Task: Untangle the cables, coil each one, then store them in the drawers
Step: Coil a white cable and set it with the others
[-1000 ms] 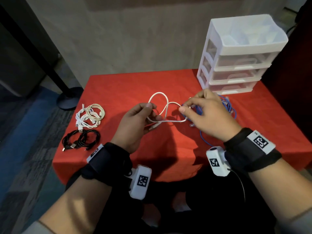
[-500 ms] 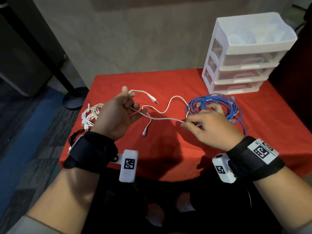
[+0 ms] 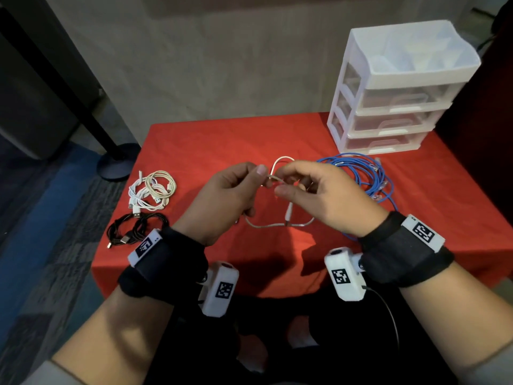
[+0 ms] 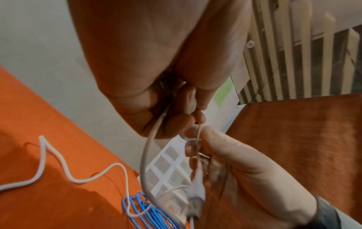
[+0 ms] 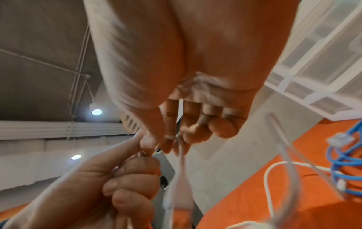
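- The left hand (image 3: 222, 195) and the right hand (image 3: 322, 195) are both pinching one thin white cable (image 3: 277, 225) above the middle of the bench (image 3: 194, 140), each grip narrow, thumb against forefinger, the two pinches almost touching.
- Between the two grips a short length of the cable is running roughly left to right.
- From there one small loop is rising on the far side of the hands, and a longer loop is sagging toward the near edge, lying mostly left to right over the red cloth.
- One plug of the cable (image 4: 197, 193) is hanging below the right hand, its long axis near vertical; in the wrist views it is blurred.
- The left hand is turned thumb up with the other fingers curled under; the right hand is arched, knuckles up, its free fingers loosely bent.
- Both forearms are reaching in from the near edge, each wrist wearing a black strap with a white camera block.
- Just right of the right hand, a blue cable (image 3: 366, 173) is lying in a loose, flat coil on the bench.
- Beyond it, at the far right corner, a white drawer unit (image 3: 397, 87) is standing upright with its clear drawers pushed in.
- Well to the left, a bundle of white cables (image 3: 152, 190) is lying coiled, with a bundle of black cables (image 3: 136, 229) just nearer than it.
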A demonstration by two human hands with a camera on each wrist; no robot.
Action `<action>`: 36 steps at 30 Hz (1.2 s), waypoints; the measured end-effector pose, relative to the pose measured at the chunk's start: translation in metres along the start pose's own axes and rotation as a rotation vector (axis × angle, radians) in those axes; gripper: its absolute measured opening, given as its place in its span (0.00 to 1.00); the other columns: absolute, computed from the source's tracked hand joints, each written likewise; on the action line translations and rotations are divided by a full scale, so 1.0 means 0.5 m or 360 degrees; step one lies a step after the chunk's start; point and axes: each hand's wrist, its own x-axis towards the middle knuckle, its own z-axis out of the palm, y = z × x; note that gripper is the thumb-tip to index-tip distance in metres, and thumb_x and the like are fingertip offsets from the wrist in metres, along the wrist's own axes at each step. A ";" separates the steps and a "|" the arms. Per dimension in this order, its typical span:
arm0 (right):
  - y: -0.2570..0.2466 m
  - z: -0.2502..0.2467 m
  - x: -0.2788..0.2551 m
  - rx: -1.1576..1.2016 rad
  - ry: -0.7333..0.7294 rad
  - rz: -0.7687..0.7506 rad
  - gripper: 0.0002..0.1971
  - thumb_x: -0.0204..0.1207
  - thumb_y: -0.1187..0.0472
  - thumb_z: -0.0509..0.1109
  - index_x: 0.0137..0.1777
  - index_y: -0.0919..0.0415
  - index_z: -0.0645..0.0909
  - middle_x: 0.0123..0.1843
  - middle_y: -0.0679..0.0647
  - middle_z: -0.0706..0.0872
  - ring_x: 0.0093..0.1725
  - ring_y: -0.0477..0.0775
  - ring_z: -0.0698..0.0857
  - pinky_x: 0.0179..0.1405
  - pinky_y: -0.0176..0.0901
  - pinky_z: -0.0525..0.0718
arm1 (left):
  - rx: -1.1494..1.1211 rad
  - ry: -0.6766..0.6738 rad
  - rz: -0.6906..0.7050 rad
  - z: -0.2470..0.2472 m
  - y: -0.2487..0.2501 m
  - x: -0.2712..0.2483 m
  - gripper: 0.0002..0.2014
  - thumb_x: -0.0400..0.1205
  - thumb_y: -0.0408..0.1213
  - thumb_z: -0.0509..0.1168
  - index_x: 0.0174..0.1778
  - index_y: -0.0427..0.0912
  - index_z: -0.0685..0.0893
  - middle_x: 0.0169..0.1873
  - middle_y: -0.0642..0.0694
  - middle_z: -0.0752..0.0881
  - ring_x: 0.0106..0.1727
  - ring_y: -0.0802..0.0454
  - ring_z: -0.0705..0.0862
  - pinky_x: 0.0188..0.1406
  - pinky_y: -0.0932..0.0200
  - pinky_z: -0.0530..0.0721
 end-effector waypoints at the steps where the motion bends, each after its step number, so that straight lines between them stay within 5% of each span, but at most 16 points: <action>1: -0.003 0.001 0.006 0.0001 0.0022 0.0019 0.04 0.81 0.57 0.77 0.51 0.57 0.89 0.37 0.63 0.84 0.32 0.54 0.74 0.34 0.54 0.75 | 0.0035 -0.0021 0.0019 0.003 0.002 0.001 0.15 0.90 0.47 0.62 0.46 0.41 0.86 0.21 0.55 0.69 0.22 0.58 0.69 0.36 0.43 0.72; 5: -0.015 -0.018 0.017 0.0572 0.0259 0.0219 0.06 0.83 0.67 0.72 0.49 0.72 0.84 0.31 0.60 0.83 0.27 0.52 0.82 0.28 0.46 0.83 | 0.0003 -0.0015 0.0028 -0.005 0.003 0.011 0.12 0.91 0.42 0.60 0.51 0.41 0.86 0.29 0.48 0.77 0.33 0.52 0.79 0.42 0.47 0.81; 9: -0.019 -0.040 0.004 0.1036 0.0283 0.0357 0.03 0.82 0.69 0.72 0.53 0.68 0.82 0.37 0.64 0.86 0.29 0.55 0.88 0.30 0.45 0.89 | 0.0142 0.0115 -0.0007 -0.012 -0.029 0.015 0.10 0.90 0.41 0.64 0.46 0.46 0.88 0.41 0.38 0.87 0.45 0.50 0.85 0.57 0.41 0.90; 13: -0.010 -0.014 -0.027 0.1015 0.0038 0.0475 0.06 0.78 0.72 0.73 0.49 0.68 0.78 0.39 0.73 0.84 0.32 0.60 0.91 0.31 0.47 0.92 | -0.0009 0.0497 -0.0003 0.010 -0.042 0.024 0.09 0.87 0.40 0.68 0.46 0.43 0.90 0.35 0.37 0.89 0.38 0.50 0.89 0.46 0.48 0.92; 16: 0.011 0.019 -0.044 0.0810 0.0125 0.0521 0.09 0.78 0.74 0.75 0.44 0.66 0.76 0.34 0.68 0.83 0.35 0.62 0.92 0.33 0.48 0.92 | -0.0130 0.0632 0.0011 0.032 -0.039 0.025 0.09 0.87 0.39 0.69 0.48 0.38 0.90 0.40 0.30 0.89 0.39 0.50 0.92 0.41 0.54 0.91; 19: 0.021 0.042 -0.048 0.0717 0.0483 0.0449 0.11 0.77 0.73 0.76 0.39 0.63 0.77 0.36 0.69 0.83 0.41 0.65 0.91 0.43 0.49 0.93 | -0.0393 0.0597 -0.0081 0.057 -0.040 0.019 0.10 0.88 0.37 0.67 0.51 0.33 0.88 0.40 0.34 0.89 0.43 0.48 0.93 0.45 0.54 0.92; 22: 0.017 0.053 -0.043 0.1136 0.0709 0.0437 0.07 0.80 0.73 0.72 0.44 0.65 0.78 0.43 0.74 0.84 0.43 0.62 0.91 0.49 0.51 0.93 | -0.0679 0.0525 -0.0234 0.079 -0.042 0.008 0.08 0.88 0.37 0.66 0.50 0.37 0.88 0.43 0.39 0.90 0.45 0.50 0.91 0.46 0.56 0.91; 25: 0.012 0.061 -0.039 0.1388 0.0693 0.0417 0.03 0.83 0.73 0.68 0.51 0.67 0.77 0.47 0.76 0.86 0.47 0.68 0.90 0.47 0.49 0.92 | -0.0813 0.0557 -0.0300 0.088 -0.040 0.006 0.08 0.88 0.38 0.66 0.53 0.37 0.87 0.45 0.42 0.88 0.43 0.51 0.89 0.42 0.58 0.91; 29: 0.013 0.062 -0.034 0.1365 0.0664 0.0427 0.02 0.85 0.69 0.67 0.54 0.64 0.77 0.40 0.60 0.90 0.37 0.54 0.89 0.39 0.42 0.86 | -0.0820 0.0596 -0.0267 0.088 -0.031 0.008 0.11 0.90 0.41 0.63 0.57 0.38 0.85 0.42 0.45 0.88 0.41 0.53 0.88 0.41 0.57 0.91; 32: 0.020 0.064 -0.033 0.1324 0.0682 0.0394 0.03 0.85 0.69 0.67 0.56 0.66 0.76 0.39 0.58 0.88 0.36 0.53 0.86 0.39 0.42 0.84 | -0.0777 0.0659 -0.0224 0.085 -0.030 0.011 0.09 0.90 0.42 0.62 0.54 0.41 0.84 0.40 0.46 0.88 0.38 0.56 0.88 0.41 0.57 0.90; 36: 0.017 0.063 -0.034 0.1504 0.0647 0.0402 0.03 0.85 0.69 0.66 0.50 0.62 0.78 0.38 0.60 0.88 0.37 0.54 0.86 0.44 0.43 0.86 | -0.1029 0.0331 -0.0487 0.078 -0.024 0.014 0.10 0.90 0.44 0.61 0.59 0.44 0.83 0.40 0.50 0.88 0.37 0.58 0.88 0.40 0.61 0.90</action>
